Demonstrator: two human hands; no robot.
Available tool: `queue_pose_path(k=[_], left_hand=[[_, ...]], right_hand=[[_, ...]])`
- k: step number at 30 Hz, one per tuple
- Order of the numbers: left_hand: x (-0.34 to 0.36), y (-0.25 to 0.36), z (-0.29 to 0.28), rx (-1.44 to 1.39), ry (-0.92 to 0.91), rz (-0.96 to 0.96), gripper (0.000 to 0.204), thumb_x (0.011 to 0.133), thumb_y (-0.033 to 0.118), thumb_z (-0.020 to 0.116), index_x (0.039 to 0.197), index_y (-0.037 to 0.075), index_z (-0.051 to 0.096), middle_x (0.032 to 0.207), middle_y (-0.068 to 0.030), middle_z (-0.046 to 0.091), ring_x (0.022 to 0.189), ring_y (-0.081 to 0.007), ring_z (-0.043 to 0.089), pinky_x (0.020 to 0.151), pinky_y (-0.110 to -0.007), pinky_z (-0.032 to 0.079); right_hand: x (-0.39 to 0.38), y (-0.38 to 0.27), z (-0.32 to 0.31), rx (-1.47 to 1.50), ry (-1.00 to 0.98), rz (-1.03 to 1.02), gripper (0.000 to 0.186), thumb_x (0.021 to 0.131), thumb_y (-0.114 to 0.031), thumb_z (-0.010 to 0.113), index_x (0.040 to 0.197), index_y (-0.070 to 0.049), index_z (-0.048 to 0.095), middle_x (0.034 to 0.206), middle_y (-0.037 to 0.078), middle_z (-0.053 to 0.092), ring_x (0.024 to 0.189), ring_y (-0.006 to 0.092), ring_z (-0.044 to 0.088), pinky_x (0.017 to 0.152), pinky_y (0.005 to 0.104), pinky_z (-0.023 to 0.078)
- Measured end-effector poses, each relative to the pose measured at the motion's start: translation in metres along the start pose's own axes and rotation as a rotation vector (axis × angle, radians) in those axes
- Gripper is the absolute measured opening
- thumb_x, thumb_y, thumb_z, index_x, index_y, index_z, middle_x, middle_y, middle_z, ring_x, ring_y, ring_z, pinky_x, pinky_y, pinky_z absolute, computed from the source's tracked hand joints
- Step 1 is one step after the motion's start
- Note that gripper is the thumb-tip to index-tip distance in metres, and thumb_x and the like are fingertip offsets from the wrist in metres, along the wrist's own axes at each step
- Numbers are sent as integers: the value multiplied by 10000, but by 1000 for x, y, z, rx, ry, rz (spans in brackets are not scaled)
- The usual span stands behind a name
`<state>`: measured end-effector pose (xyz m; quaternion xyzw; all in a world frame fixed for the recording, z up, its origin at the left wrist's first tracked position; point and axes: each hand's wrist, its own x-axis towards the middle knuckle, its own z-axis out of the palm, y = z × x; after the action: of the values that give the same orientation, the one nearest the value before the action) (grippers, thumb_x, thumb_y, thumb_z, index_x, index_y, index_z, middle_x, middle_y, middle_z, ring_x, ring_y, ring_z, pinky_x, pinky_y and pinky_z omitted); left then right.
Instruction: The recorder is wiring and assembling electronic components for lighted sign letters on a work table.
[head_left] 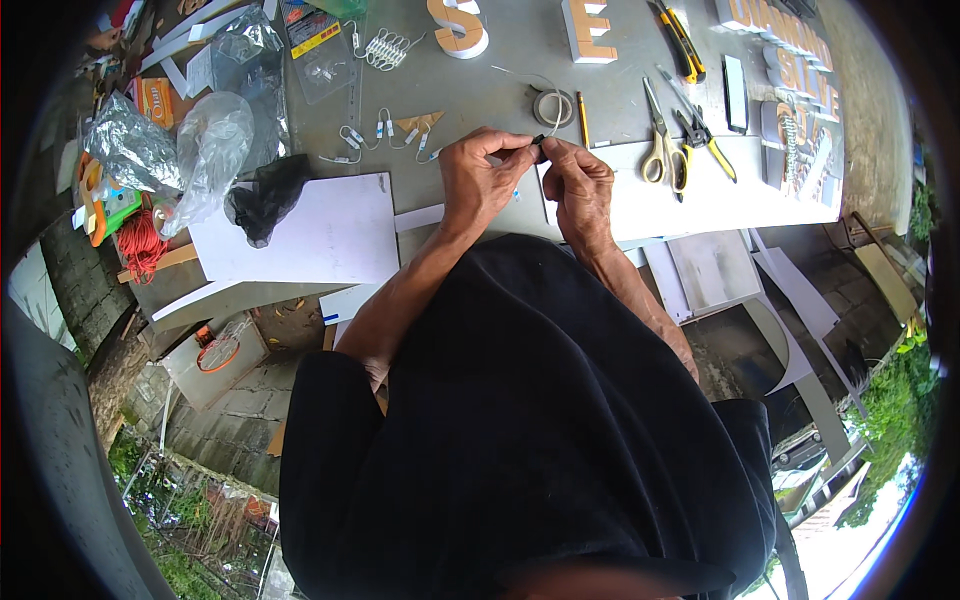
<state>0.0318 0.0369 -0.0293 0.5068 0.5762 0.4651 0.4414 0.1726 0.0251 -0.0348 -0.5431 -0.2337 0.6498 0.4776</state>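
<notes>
My left hand point(480, 175) and my right hand point(582, 190) meet at the table's middle, fingertips closed on a small black piece point(540, 146). A thin pale wire point(556, 120) rises from it past a tape roll point(548, 110). A yellow pencil point(583, 120) lies right of the roll. Farther right are scissors point(658, 155), a yellow-handled plier-like tool point(710, 150) and a utility knife point(682, 40). Small LED modules point(385, 130) on wires lie left of my hands. What exactly the black piece is cannot be made out.
The grey table point(380, 95) holds white sheets point(300, 230), plastic bags point(210, 150), red cord point(142, 240) and letter-shaped cutouts point(585, 30) at the back and right. More boards point(715, 270) stand below the near edge. A hoop with backboard point(215, 360) is at lower left.
</notes>
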Motion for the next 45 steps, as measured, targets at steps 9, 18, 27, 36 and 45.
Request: queue_pose_path(k=[9, 18, 27, 36, 45], left_hand=[[3, -10, -12, 8, -95, -107, 122, 810, 27, 778, 918, -24, 753, 790, -103, 743, 708, -139, 711, 645, -263, 556], [3, -34, -28, -80, -262, -462, 162, 791, 121, 809, 897, 10, 759, 735, -32, 696, 632, -87, 588, 567, -238, 442], [9, -20, -41, -43, -367, -401, 154, 787, 83, 797, 908, -6, 763, 807, -57, 735, 719, -78, 632, 651, -235, 485], [1, -23, -45, 50, -412, -315, 154, 806, 99, 793, 932, 14, 768, 785, -28, 726, 704, -68, 624, 659, -230, 483], [-2, -14, -42, 209, -432, -195, 154, 840, 128, 789, 952, 24, 765, 769, -16, 714, 656, -59, 597, 616, -238, 475]], right_hand=[[5, 13, -14, 30, -92, 161, 257, 929, -275, 732, 890, -22, 744, 769, 41, 705, 505, 90, 540, 464, 245, 392], [3, 22, -34, 77, -283, 347, 376, 982, -392, 656, 1007, -21, 714, 895, 90, 722, 598, 120, 616, 536, 270, 482], [18, -26, -30, -452, -414, -222, 382, 908, 8, 583, 1283, -51, 622, 1100, 27, 697, 804, 115, 565, 796, 292, 514], [32, -38, -25, -845, -735, -208, 239, 898, -83, 704, 1133, -42, 711, 1020, 95, 736, 918, 227, 690, 815, 360, 538], [31, -34, -31, -875, -717, -356, 166, 870, -117, 764, 1033, -82, 770, 826, 30, 680, 719, 136, 590, 623, 317, 464]])
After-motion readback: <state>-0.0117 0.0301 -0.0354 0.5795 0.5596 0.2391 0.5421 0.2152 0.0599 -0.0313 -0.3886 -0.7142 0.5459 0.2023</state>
